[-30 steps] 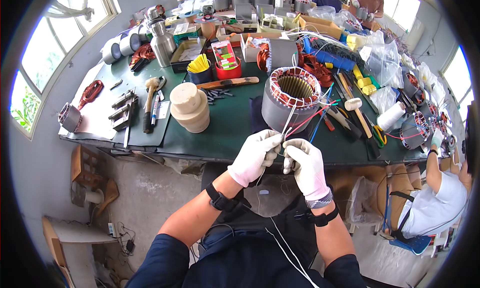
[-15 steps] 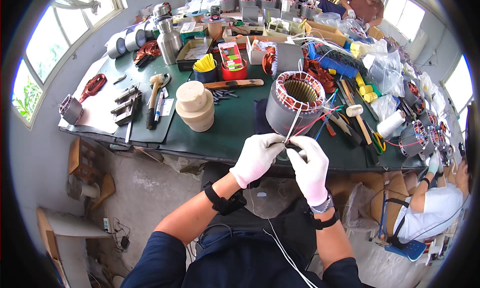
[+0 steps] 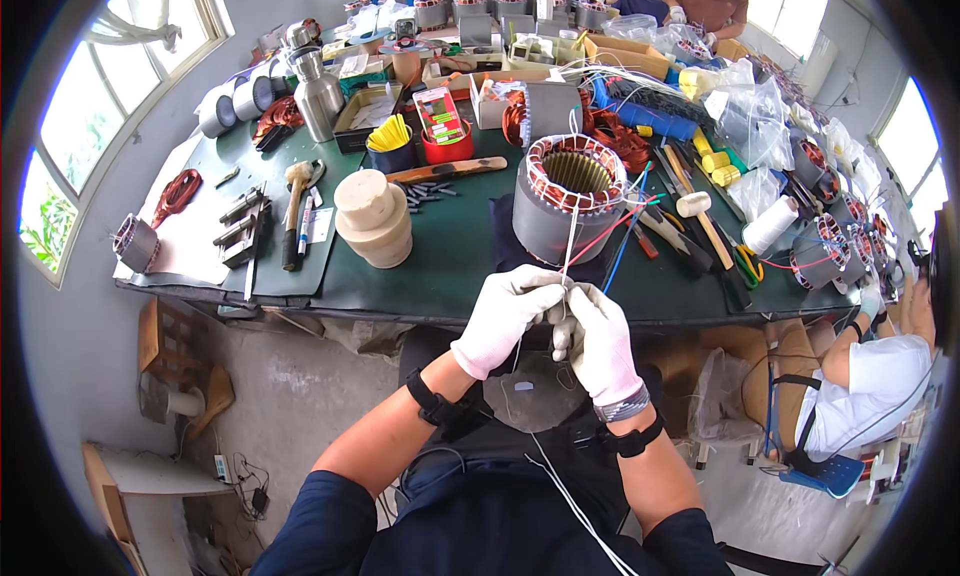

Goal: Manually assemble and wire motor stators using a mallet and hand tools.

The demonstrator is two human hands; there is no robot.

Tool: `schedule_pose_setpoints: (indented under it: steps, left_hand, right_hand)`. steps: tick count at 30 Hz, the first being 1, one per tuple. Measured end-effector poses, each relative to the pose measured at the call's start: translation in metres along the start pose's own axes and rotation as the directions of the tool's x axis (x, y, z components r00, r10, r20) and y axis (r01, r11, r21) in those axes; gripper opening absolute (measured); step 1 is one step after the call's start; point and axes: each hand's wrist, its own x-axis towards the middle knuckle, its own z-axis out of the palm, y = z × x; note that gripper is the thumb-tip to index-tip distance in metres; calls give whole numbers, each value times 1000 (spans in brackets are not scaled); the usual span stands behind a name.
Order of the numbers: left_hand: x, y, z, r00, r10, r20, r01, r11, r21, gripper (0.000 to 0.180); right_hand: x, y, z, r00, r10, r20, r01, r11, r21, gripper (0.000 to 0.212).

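Left hand (image 3: 508,316): gloved, fingertips pinching white cord (image 3: 571,240) | Right hand (image 3: 600,344): gloved, just beside left hand, fingertips pinching same cord | Wound stator (image 3: 535,221): upright on desk (image 3: 455,256), just beyond both hands, cord leading from its near rim | Cream stepped block (image 3: 375,221): beyond left hand, to its left
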Motion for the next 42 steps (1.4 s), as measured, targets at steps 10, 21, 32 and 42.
schedule_pose_setpoints:
  steps: [10,21,32,42]
  left_hand:
    - [-3,6,8,952,300,-57,-208,776,595,18]
    - [-14,18,7,991,-119,61,118,993,30,19]
    - [-86,-2,22,963,-197,184,215,973,-84,26]
    - [-96,-7,38,993,-113,-32,117,948,297,15]
  right_hand:
    - [-17,-8,2,983,-164,-88,151,979,-136,32]
    - [-22,0,14,545,-764,347,623,92,-777,17]
    - [-97,11,-6,714,-603,355,610,287,-738,17]
    - [-84,-13,-1,999,-30,-18,23,949,-314,24]
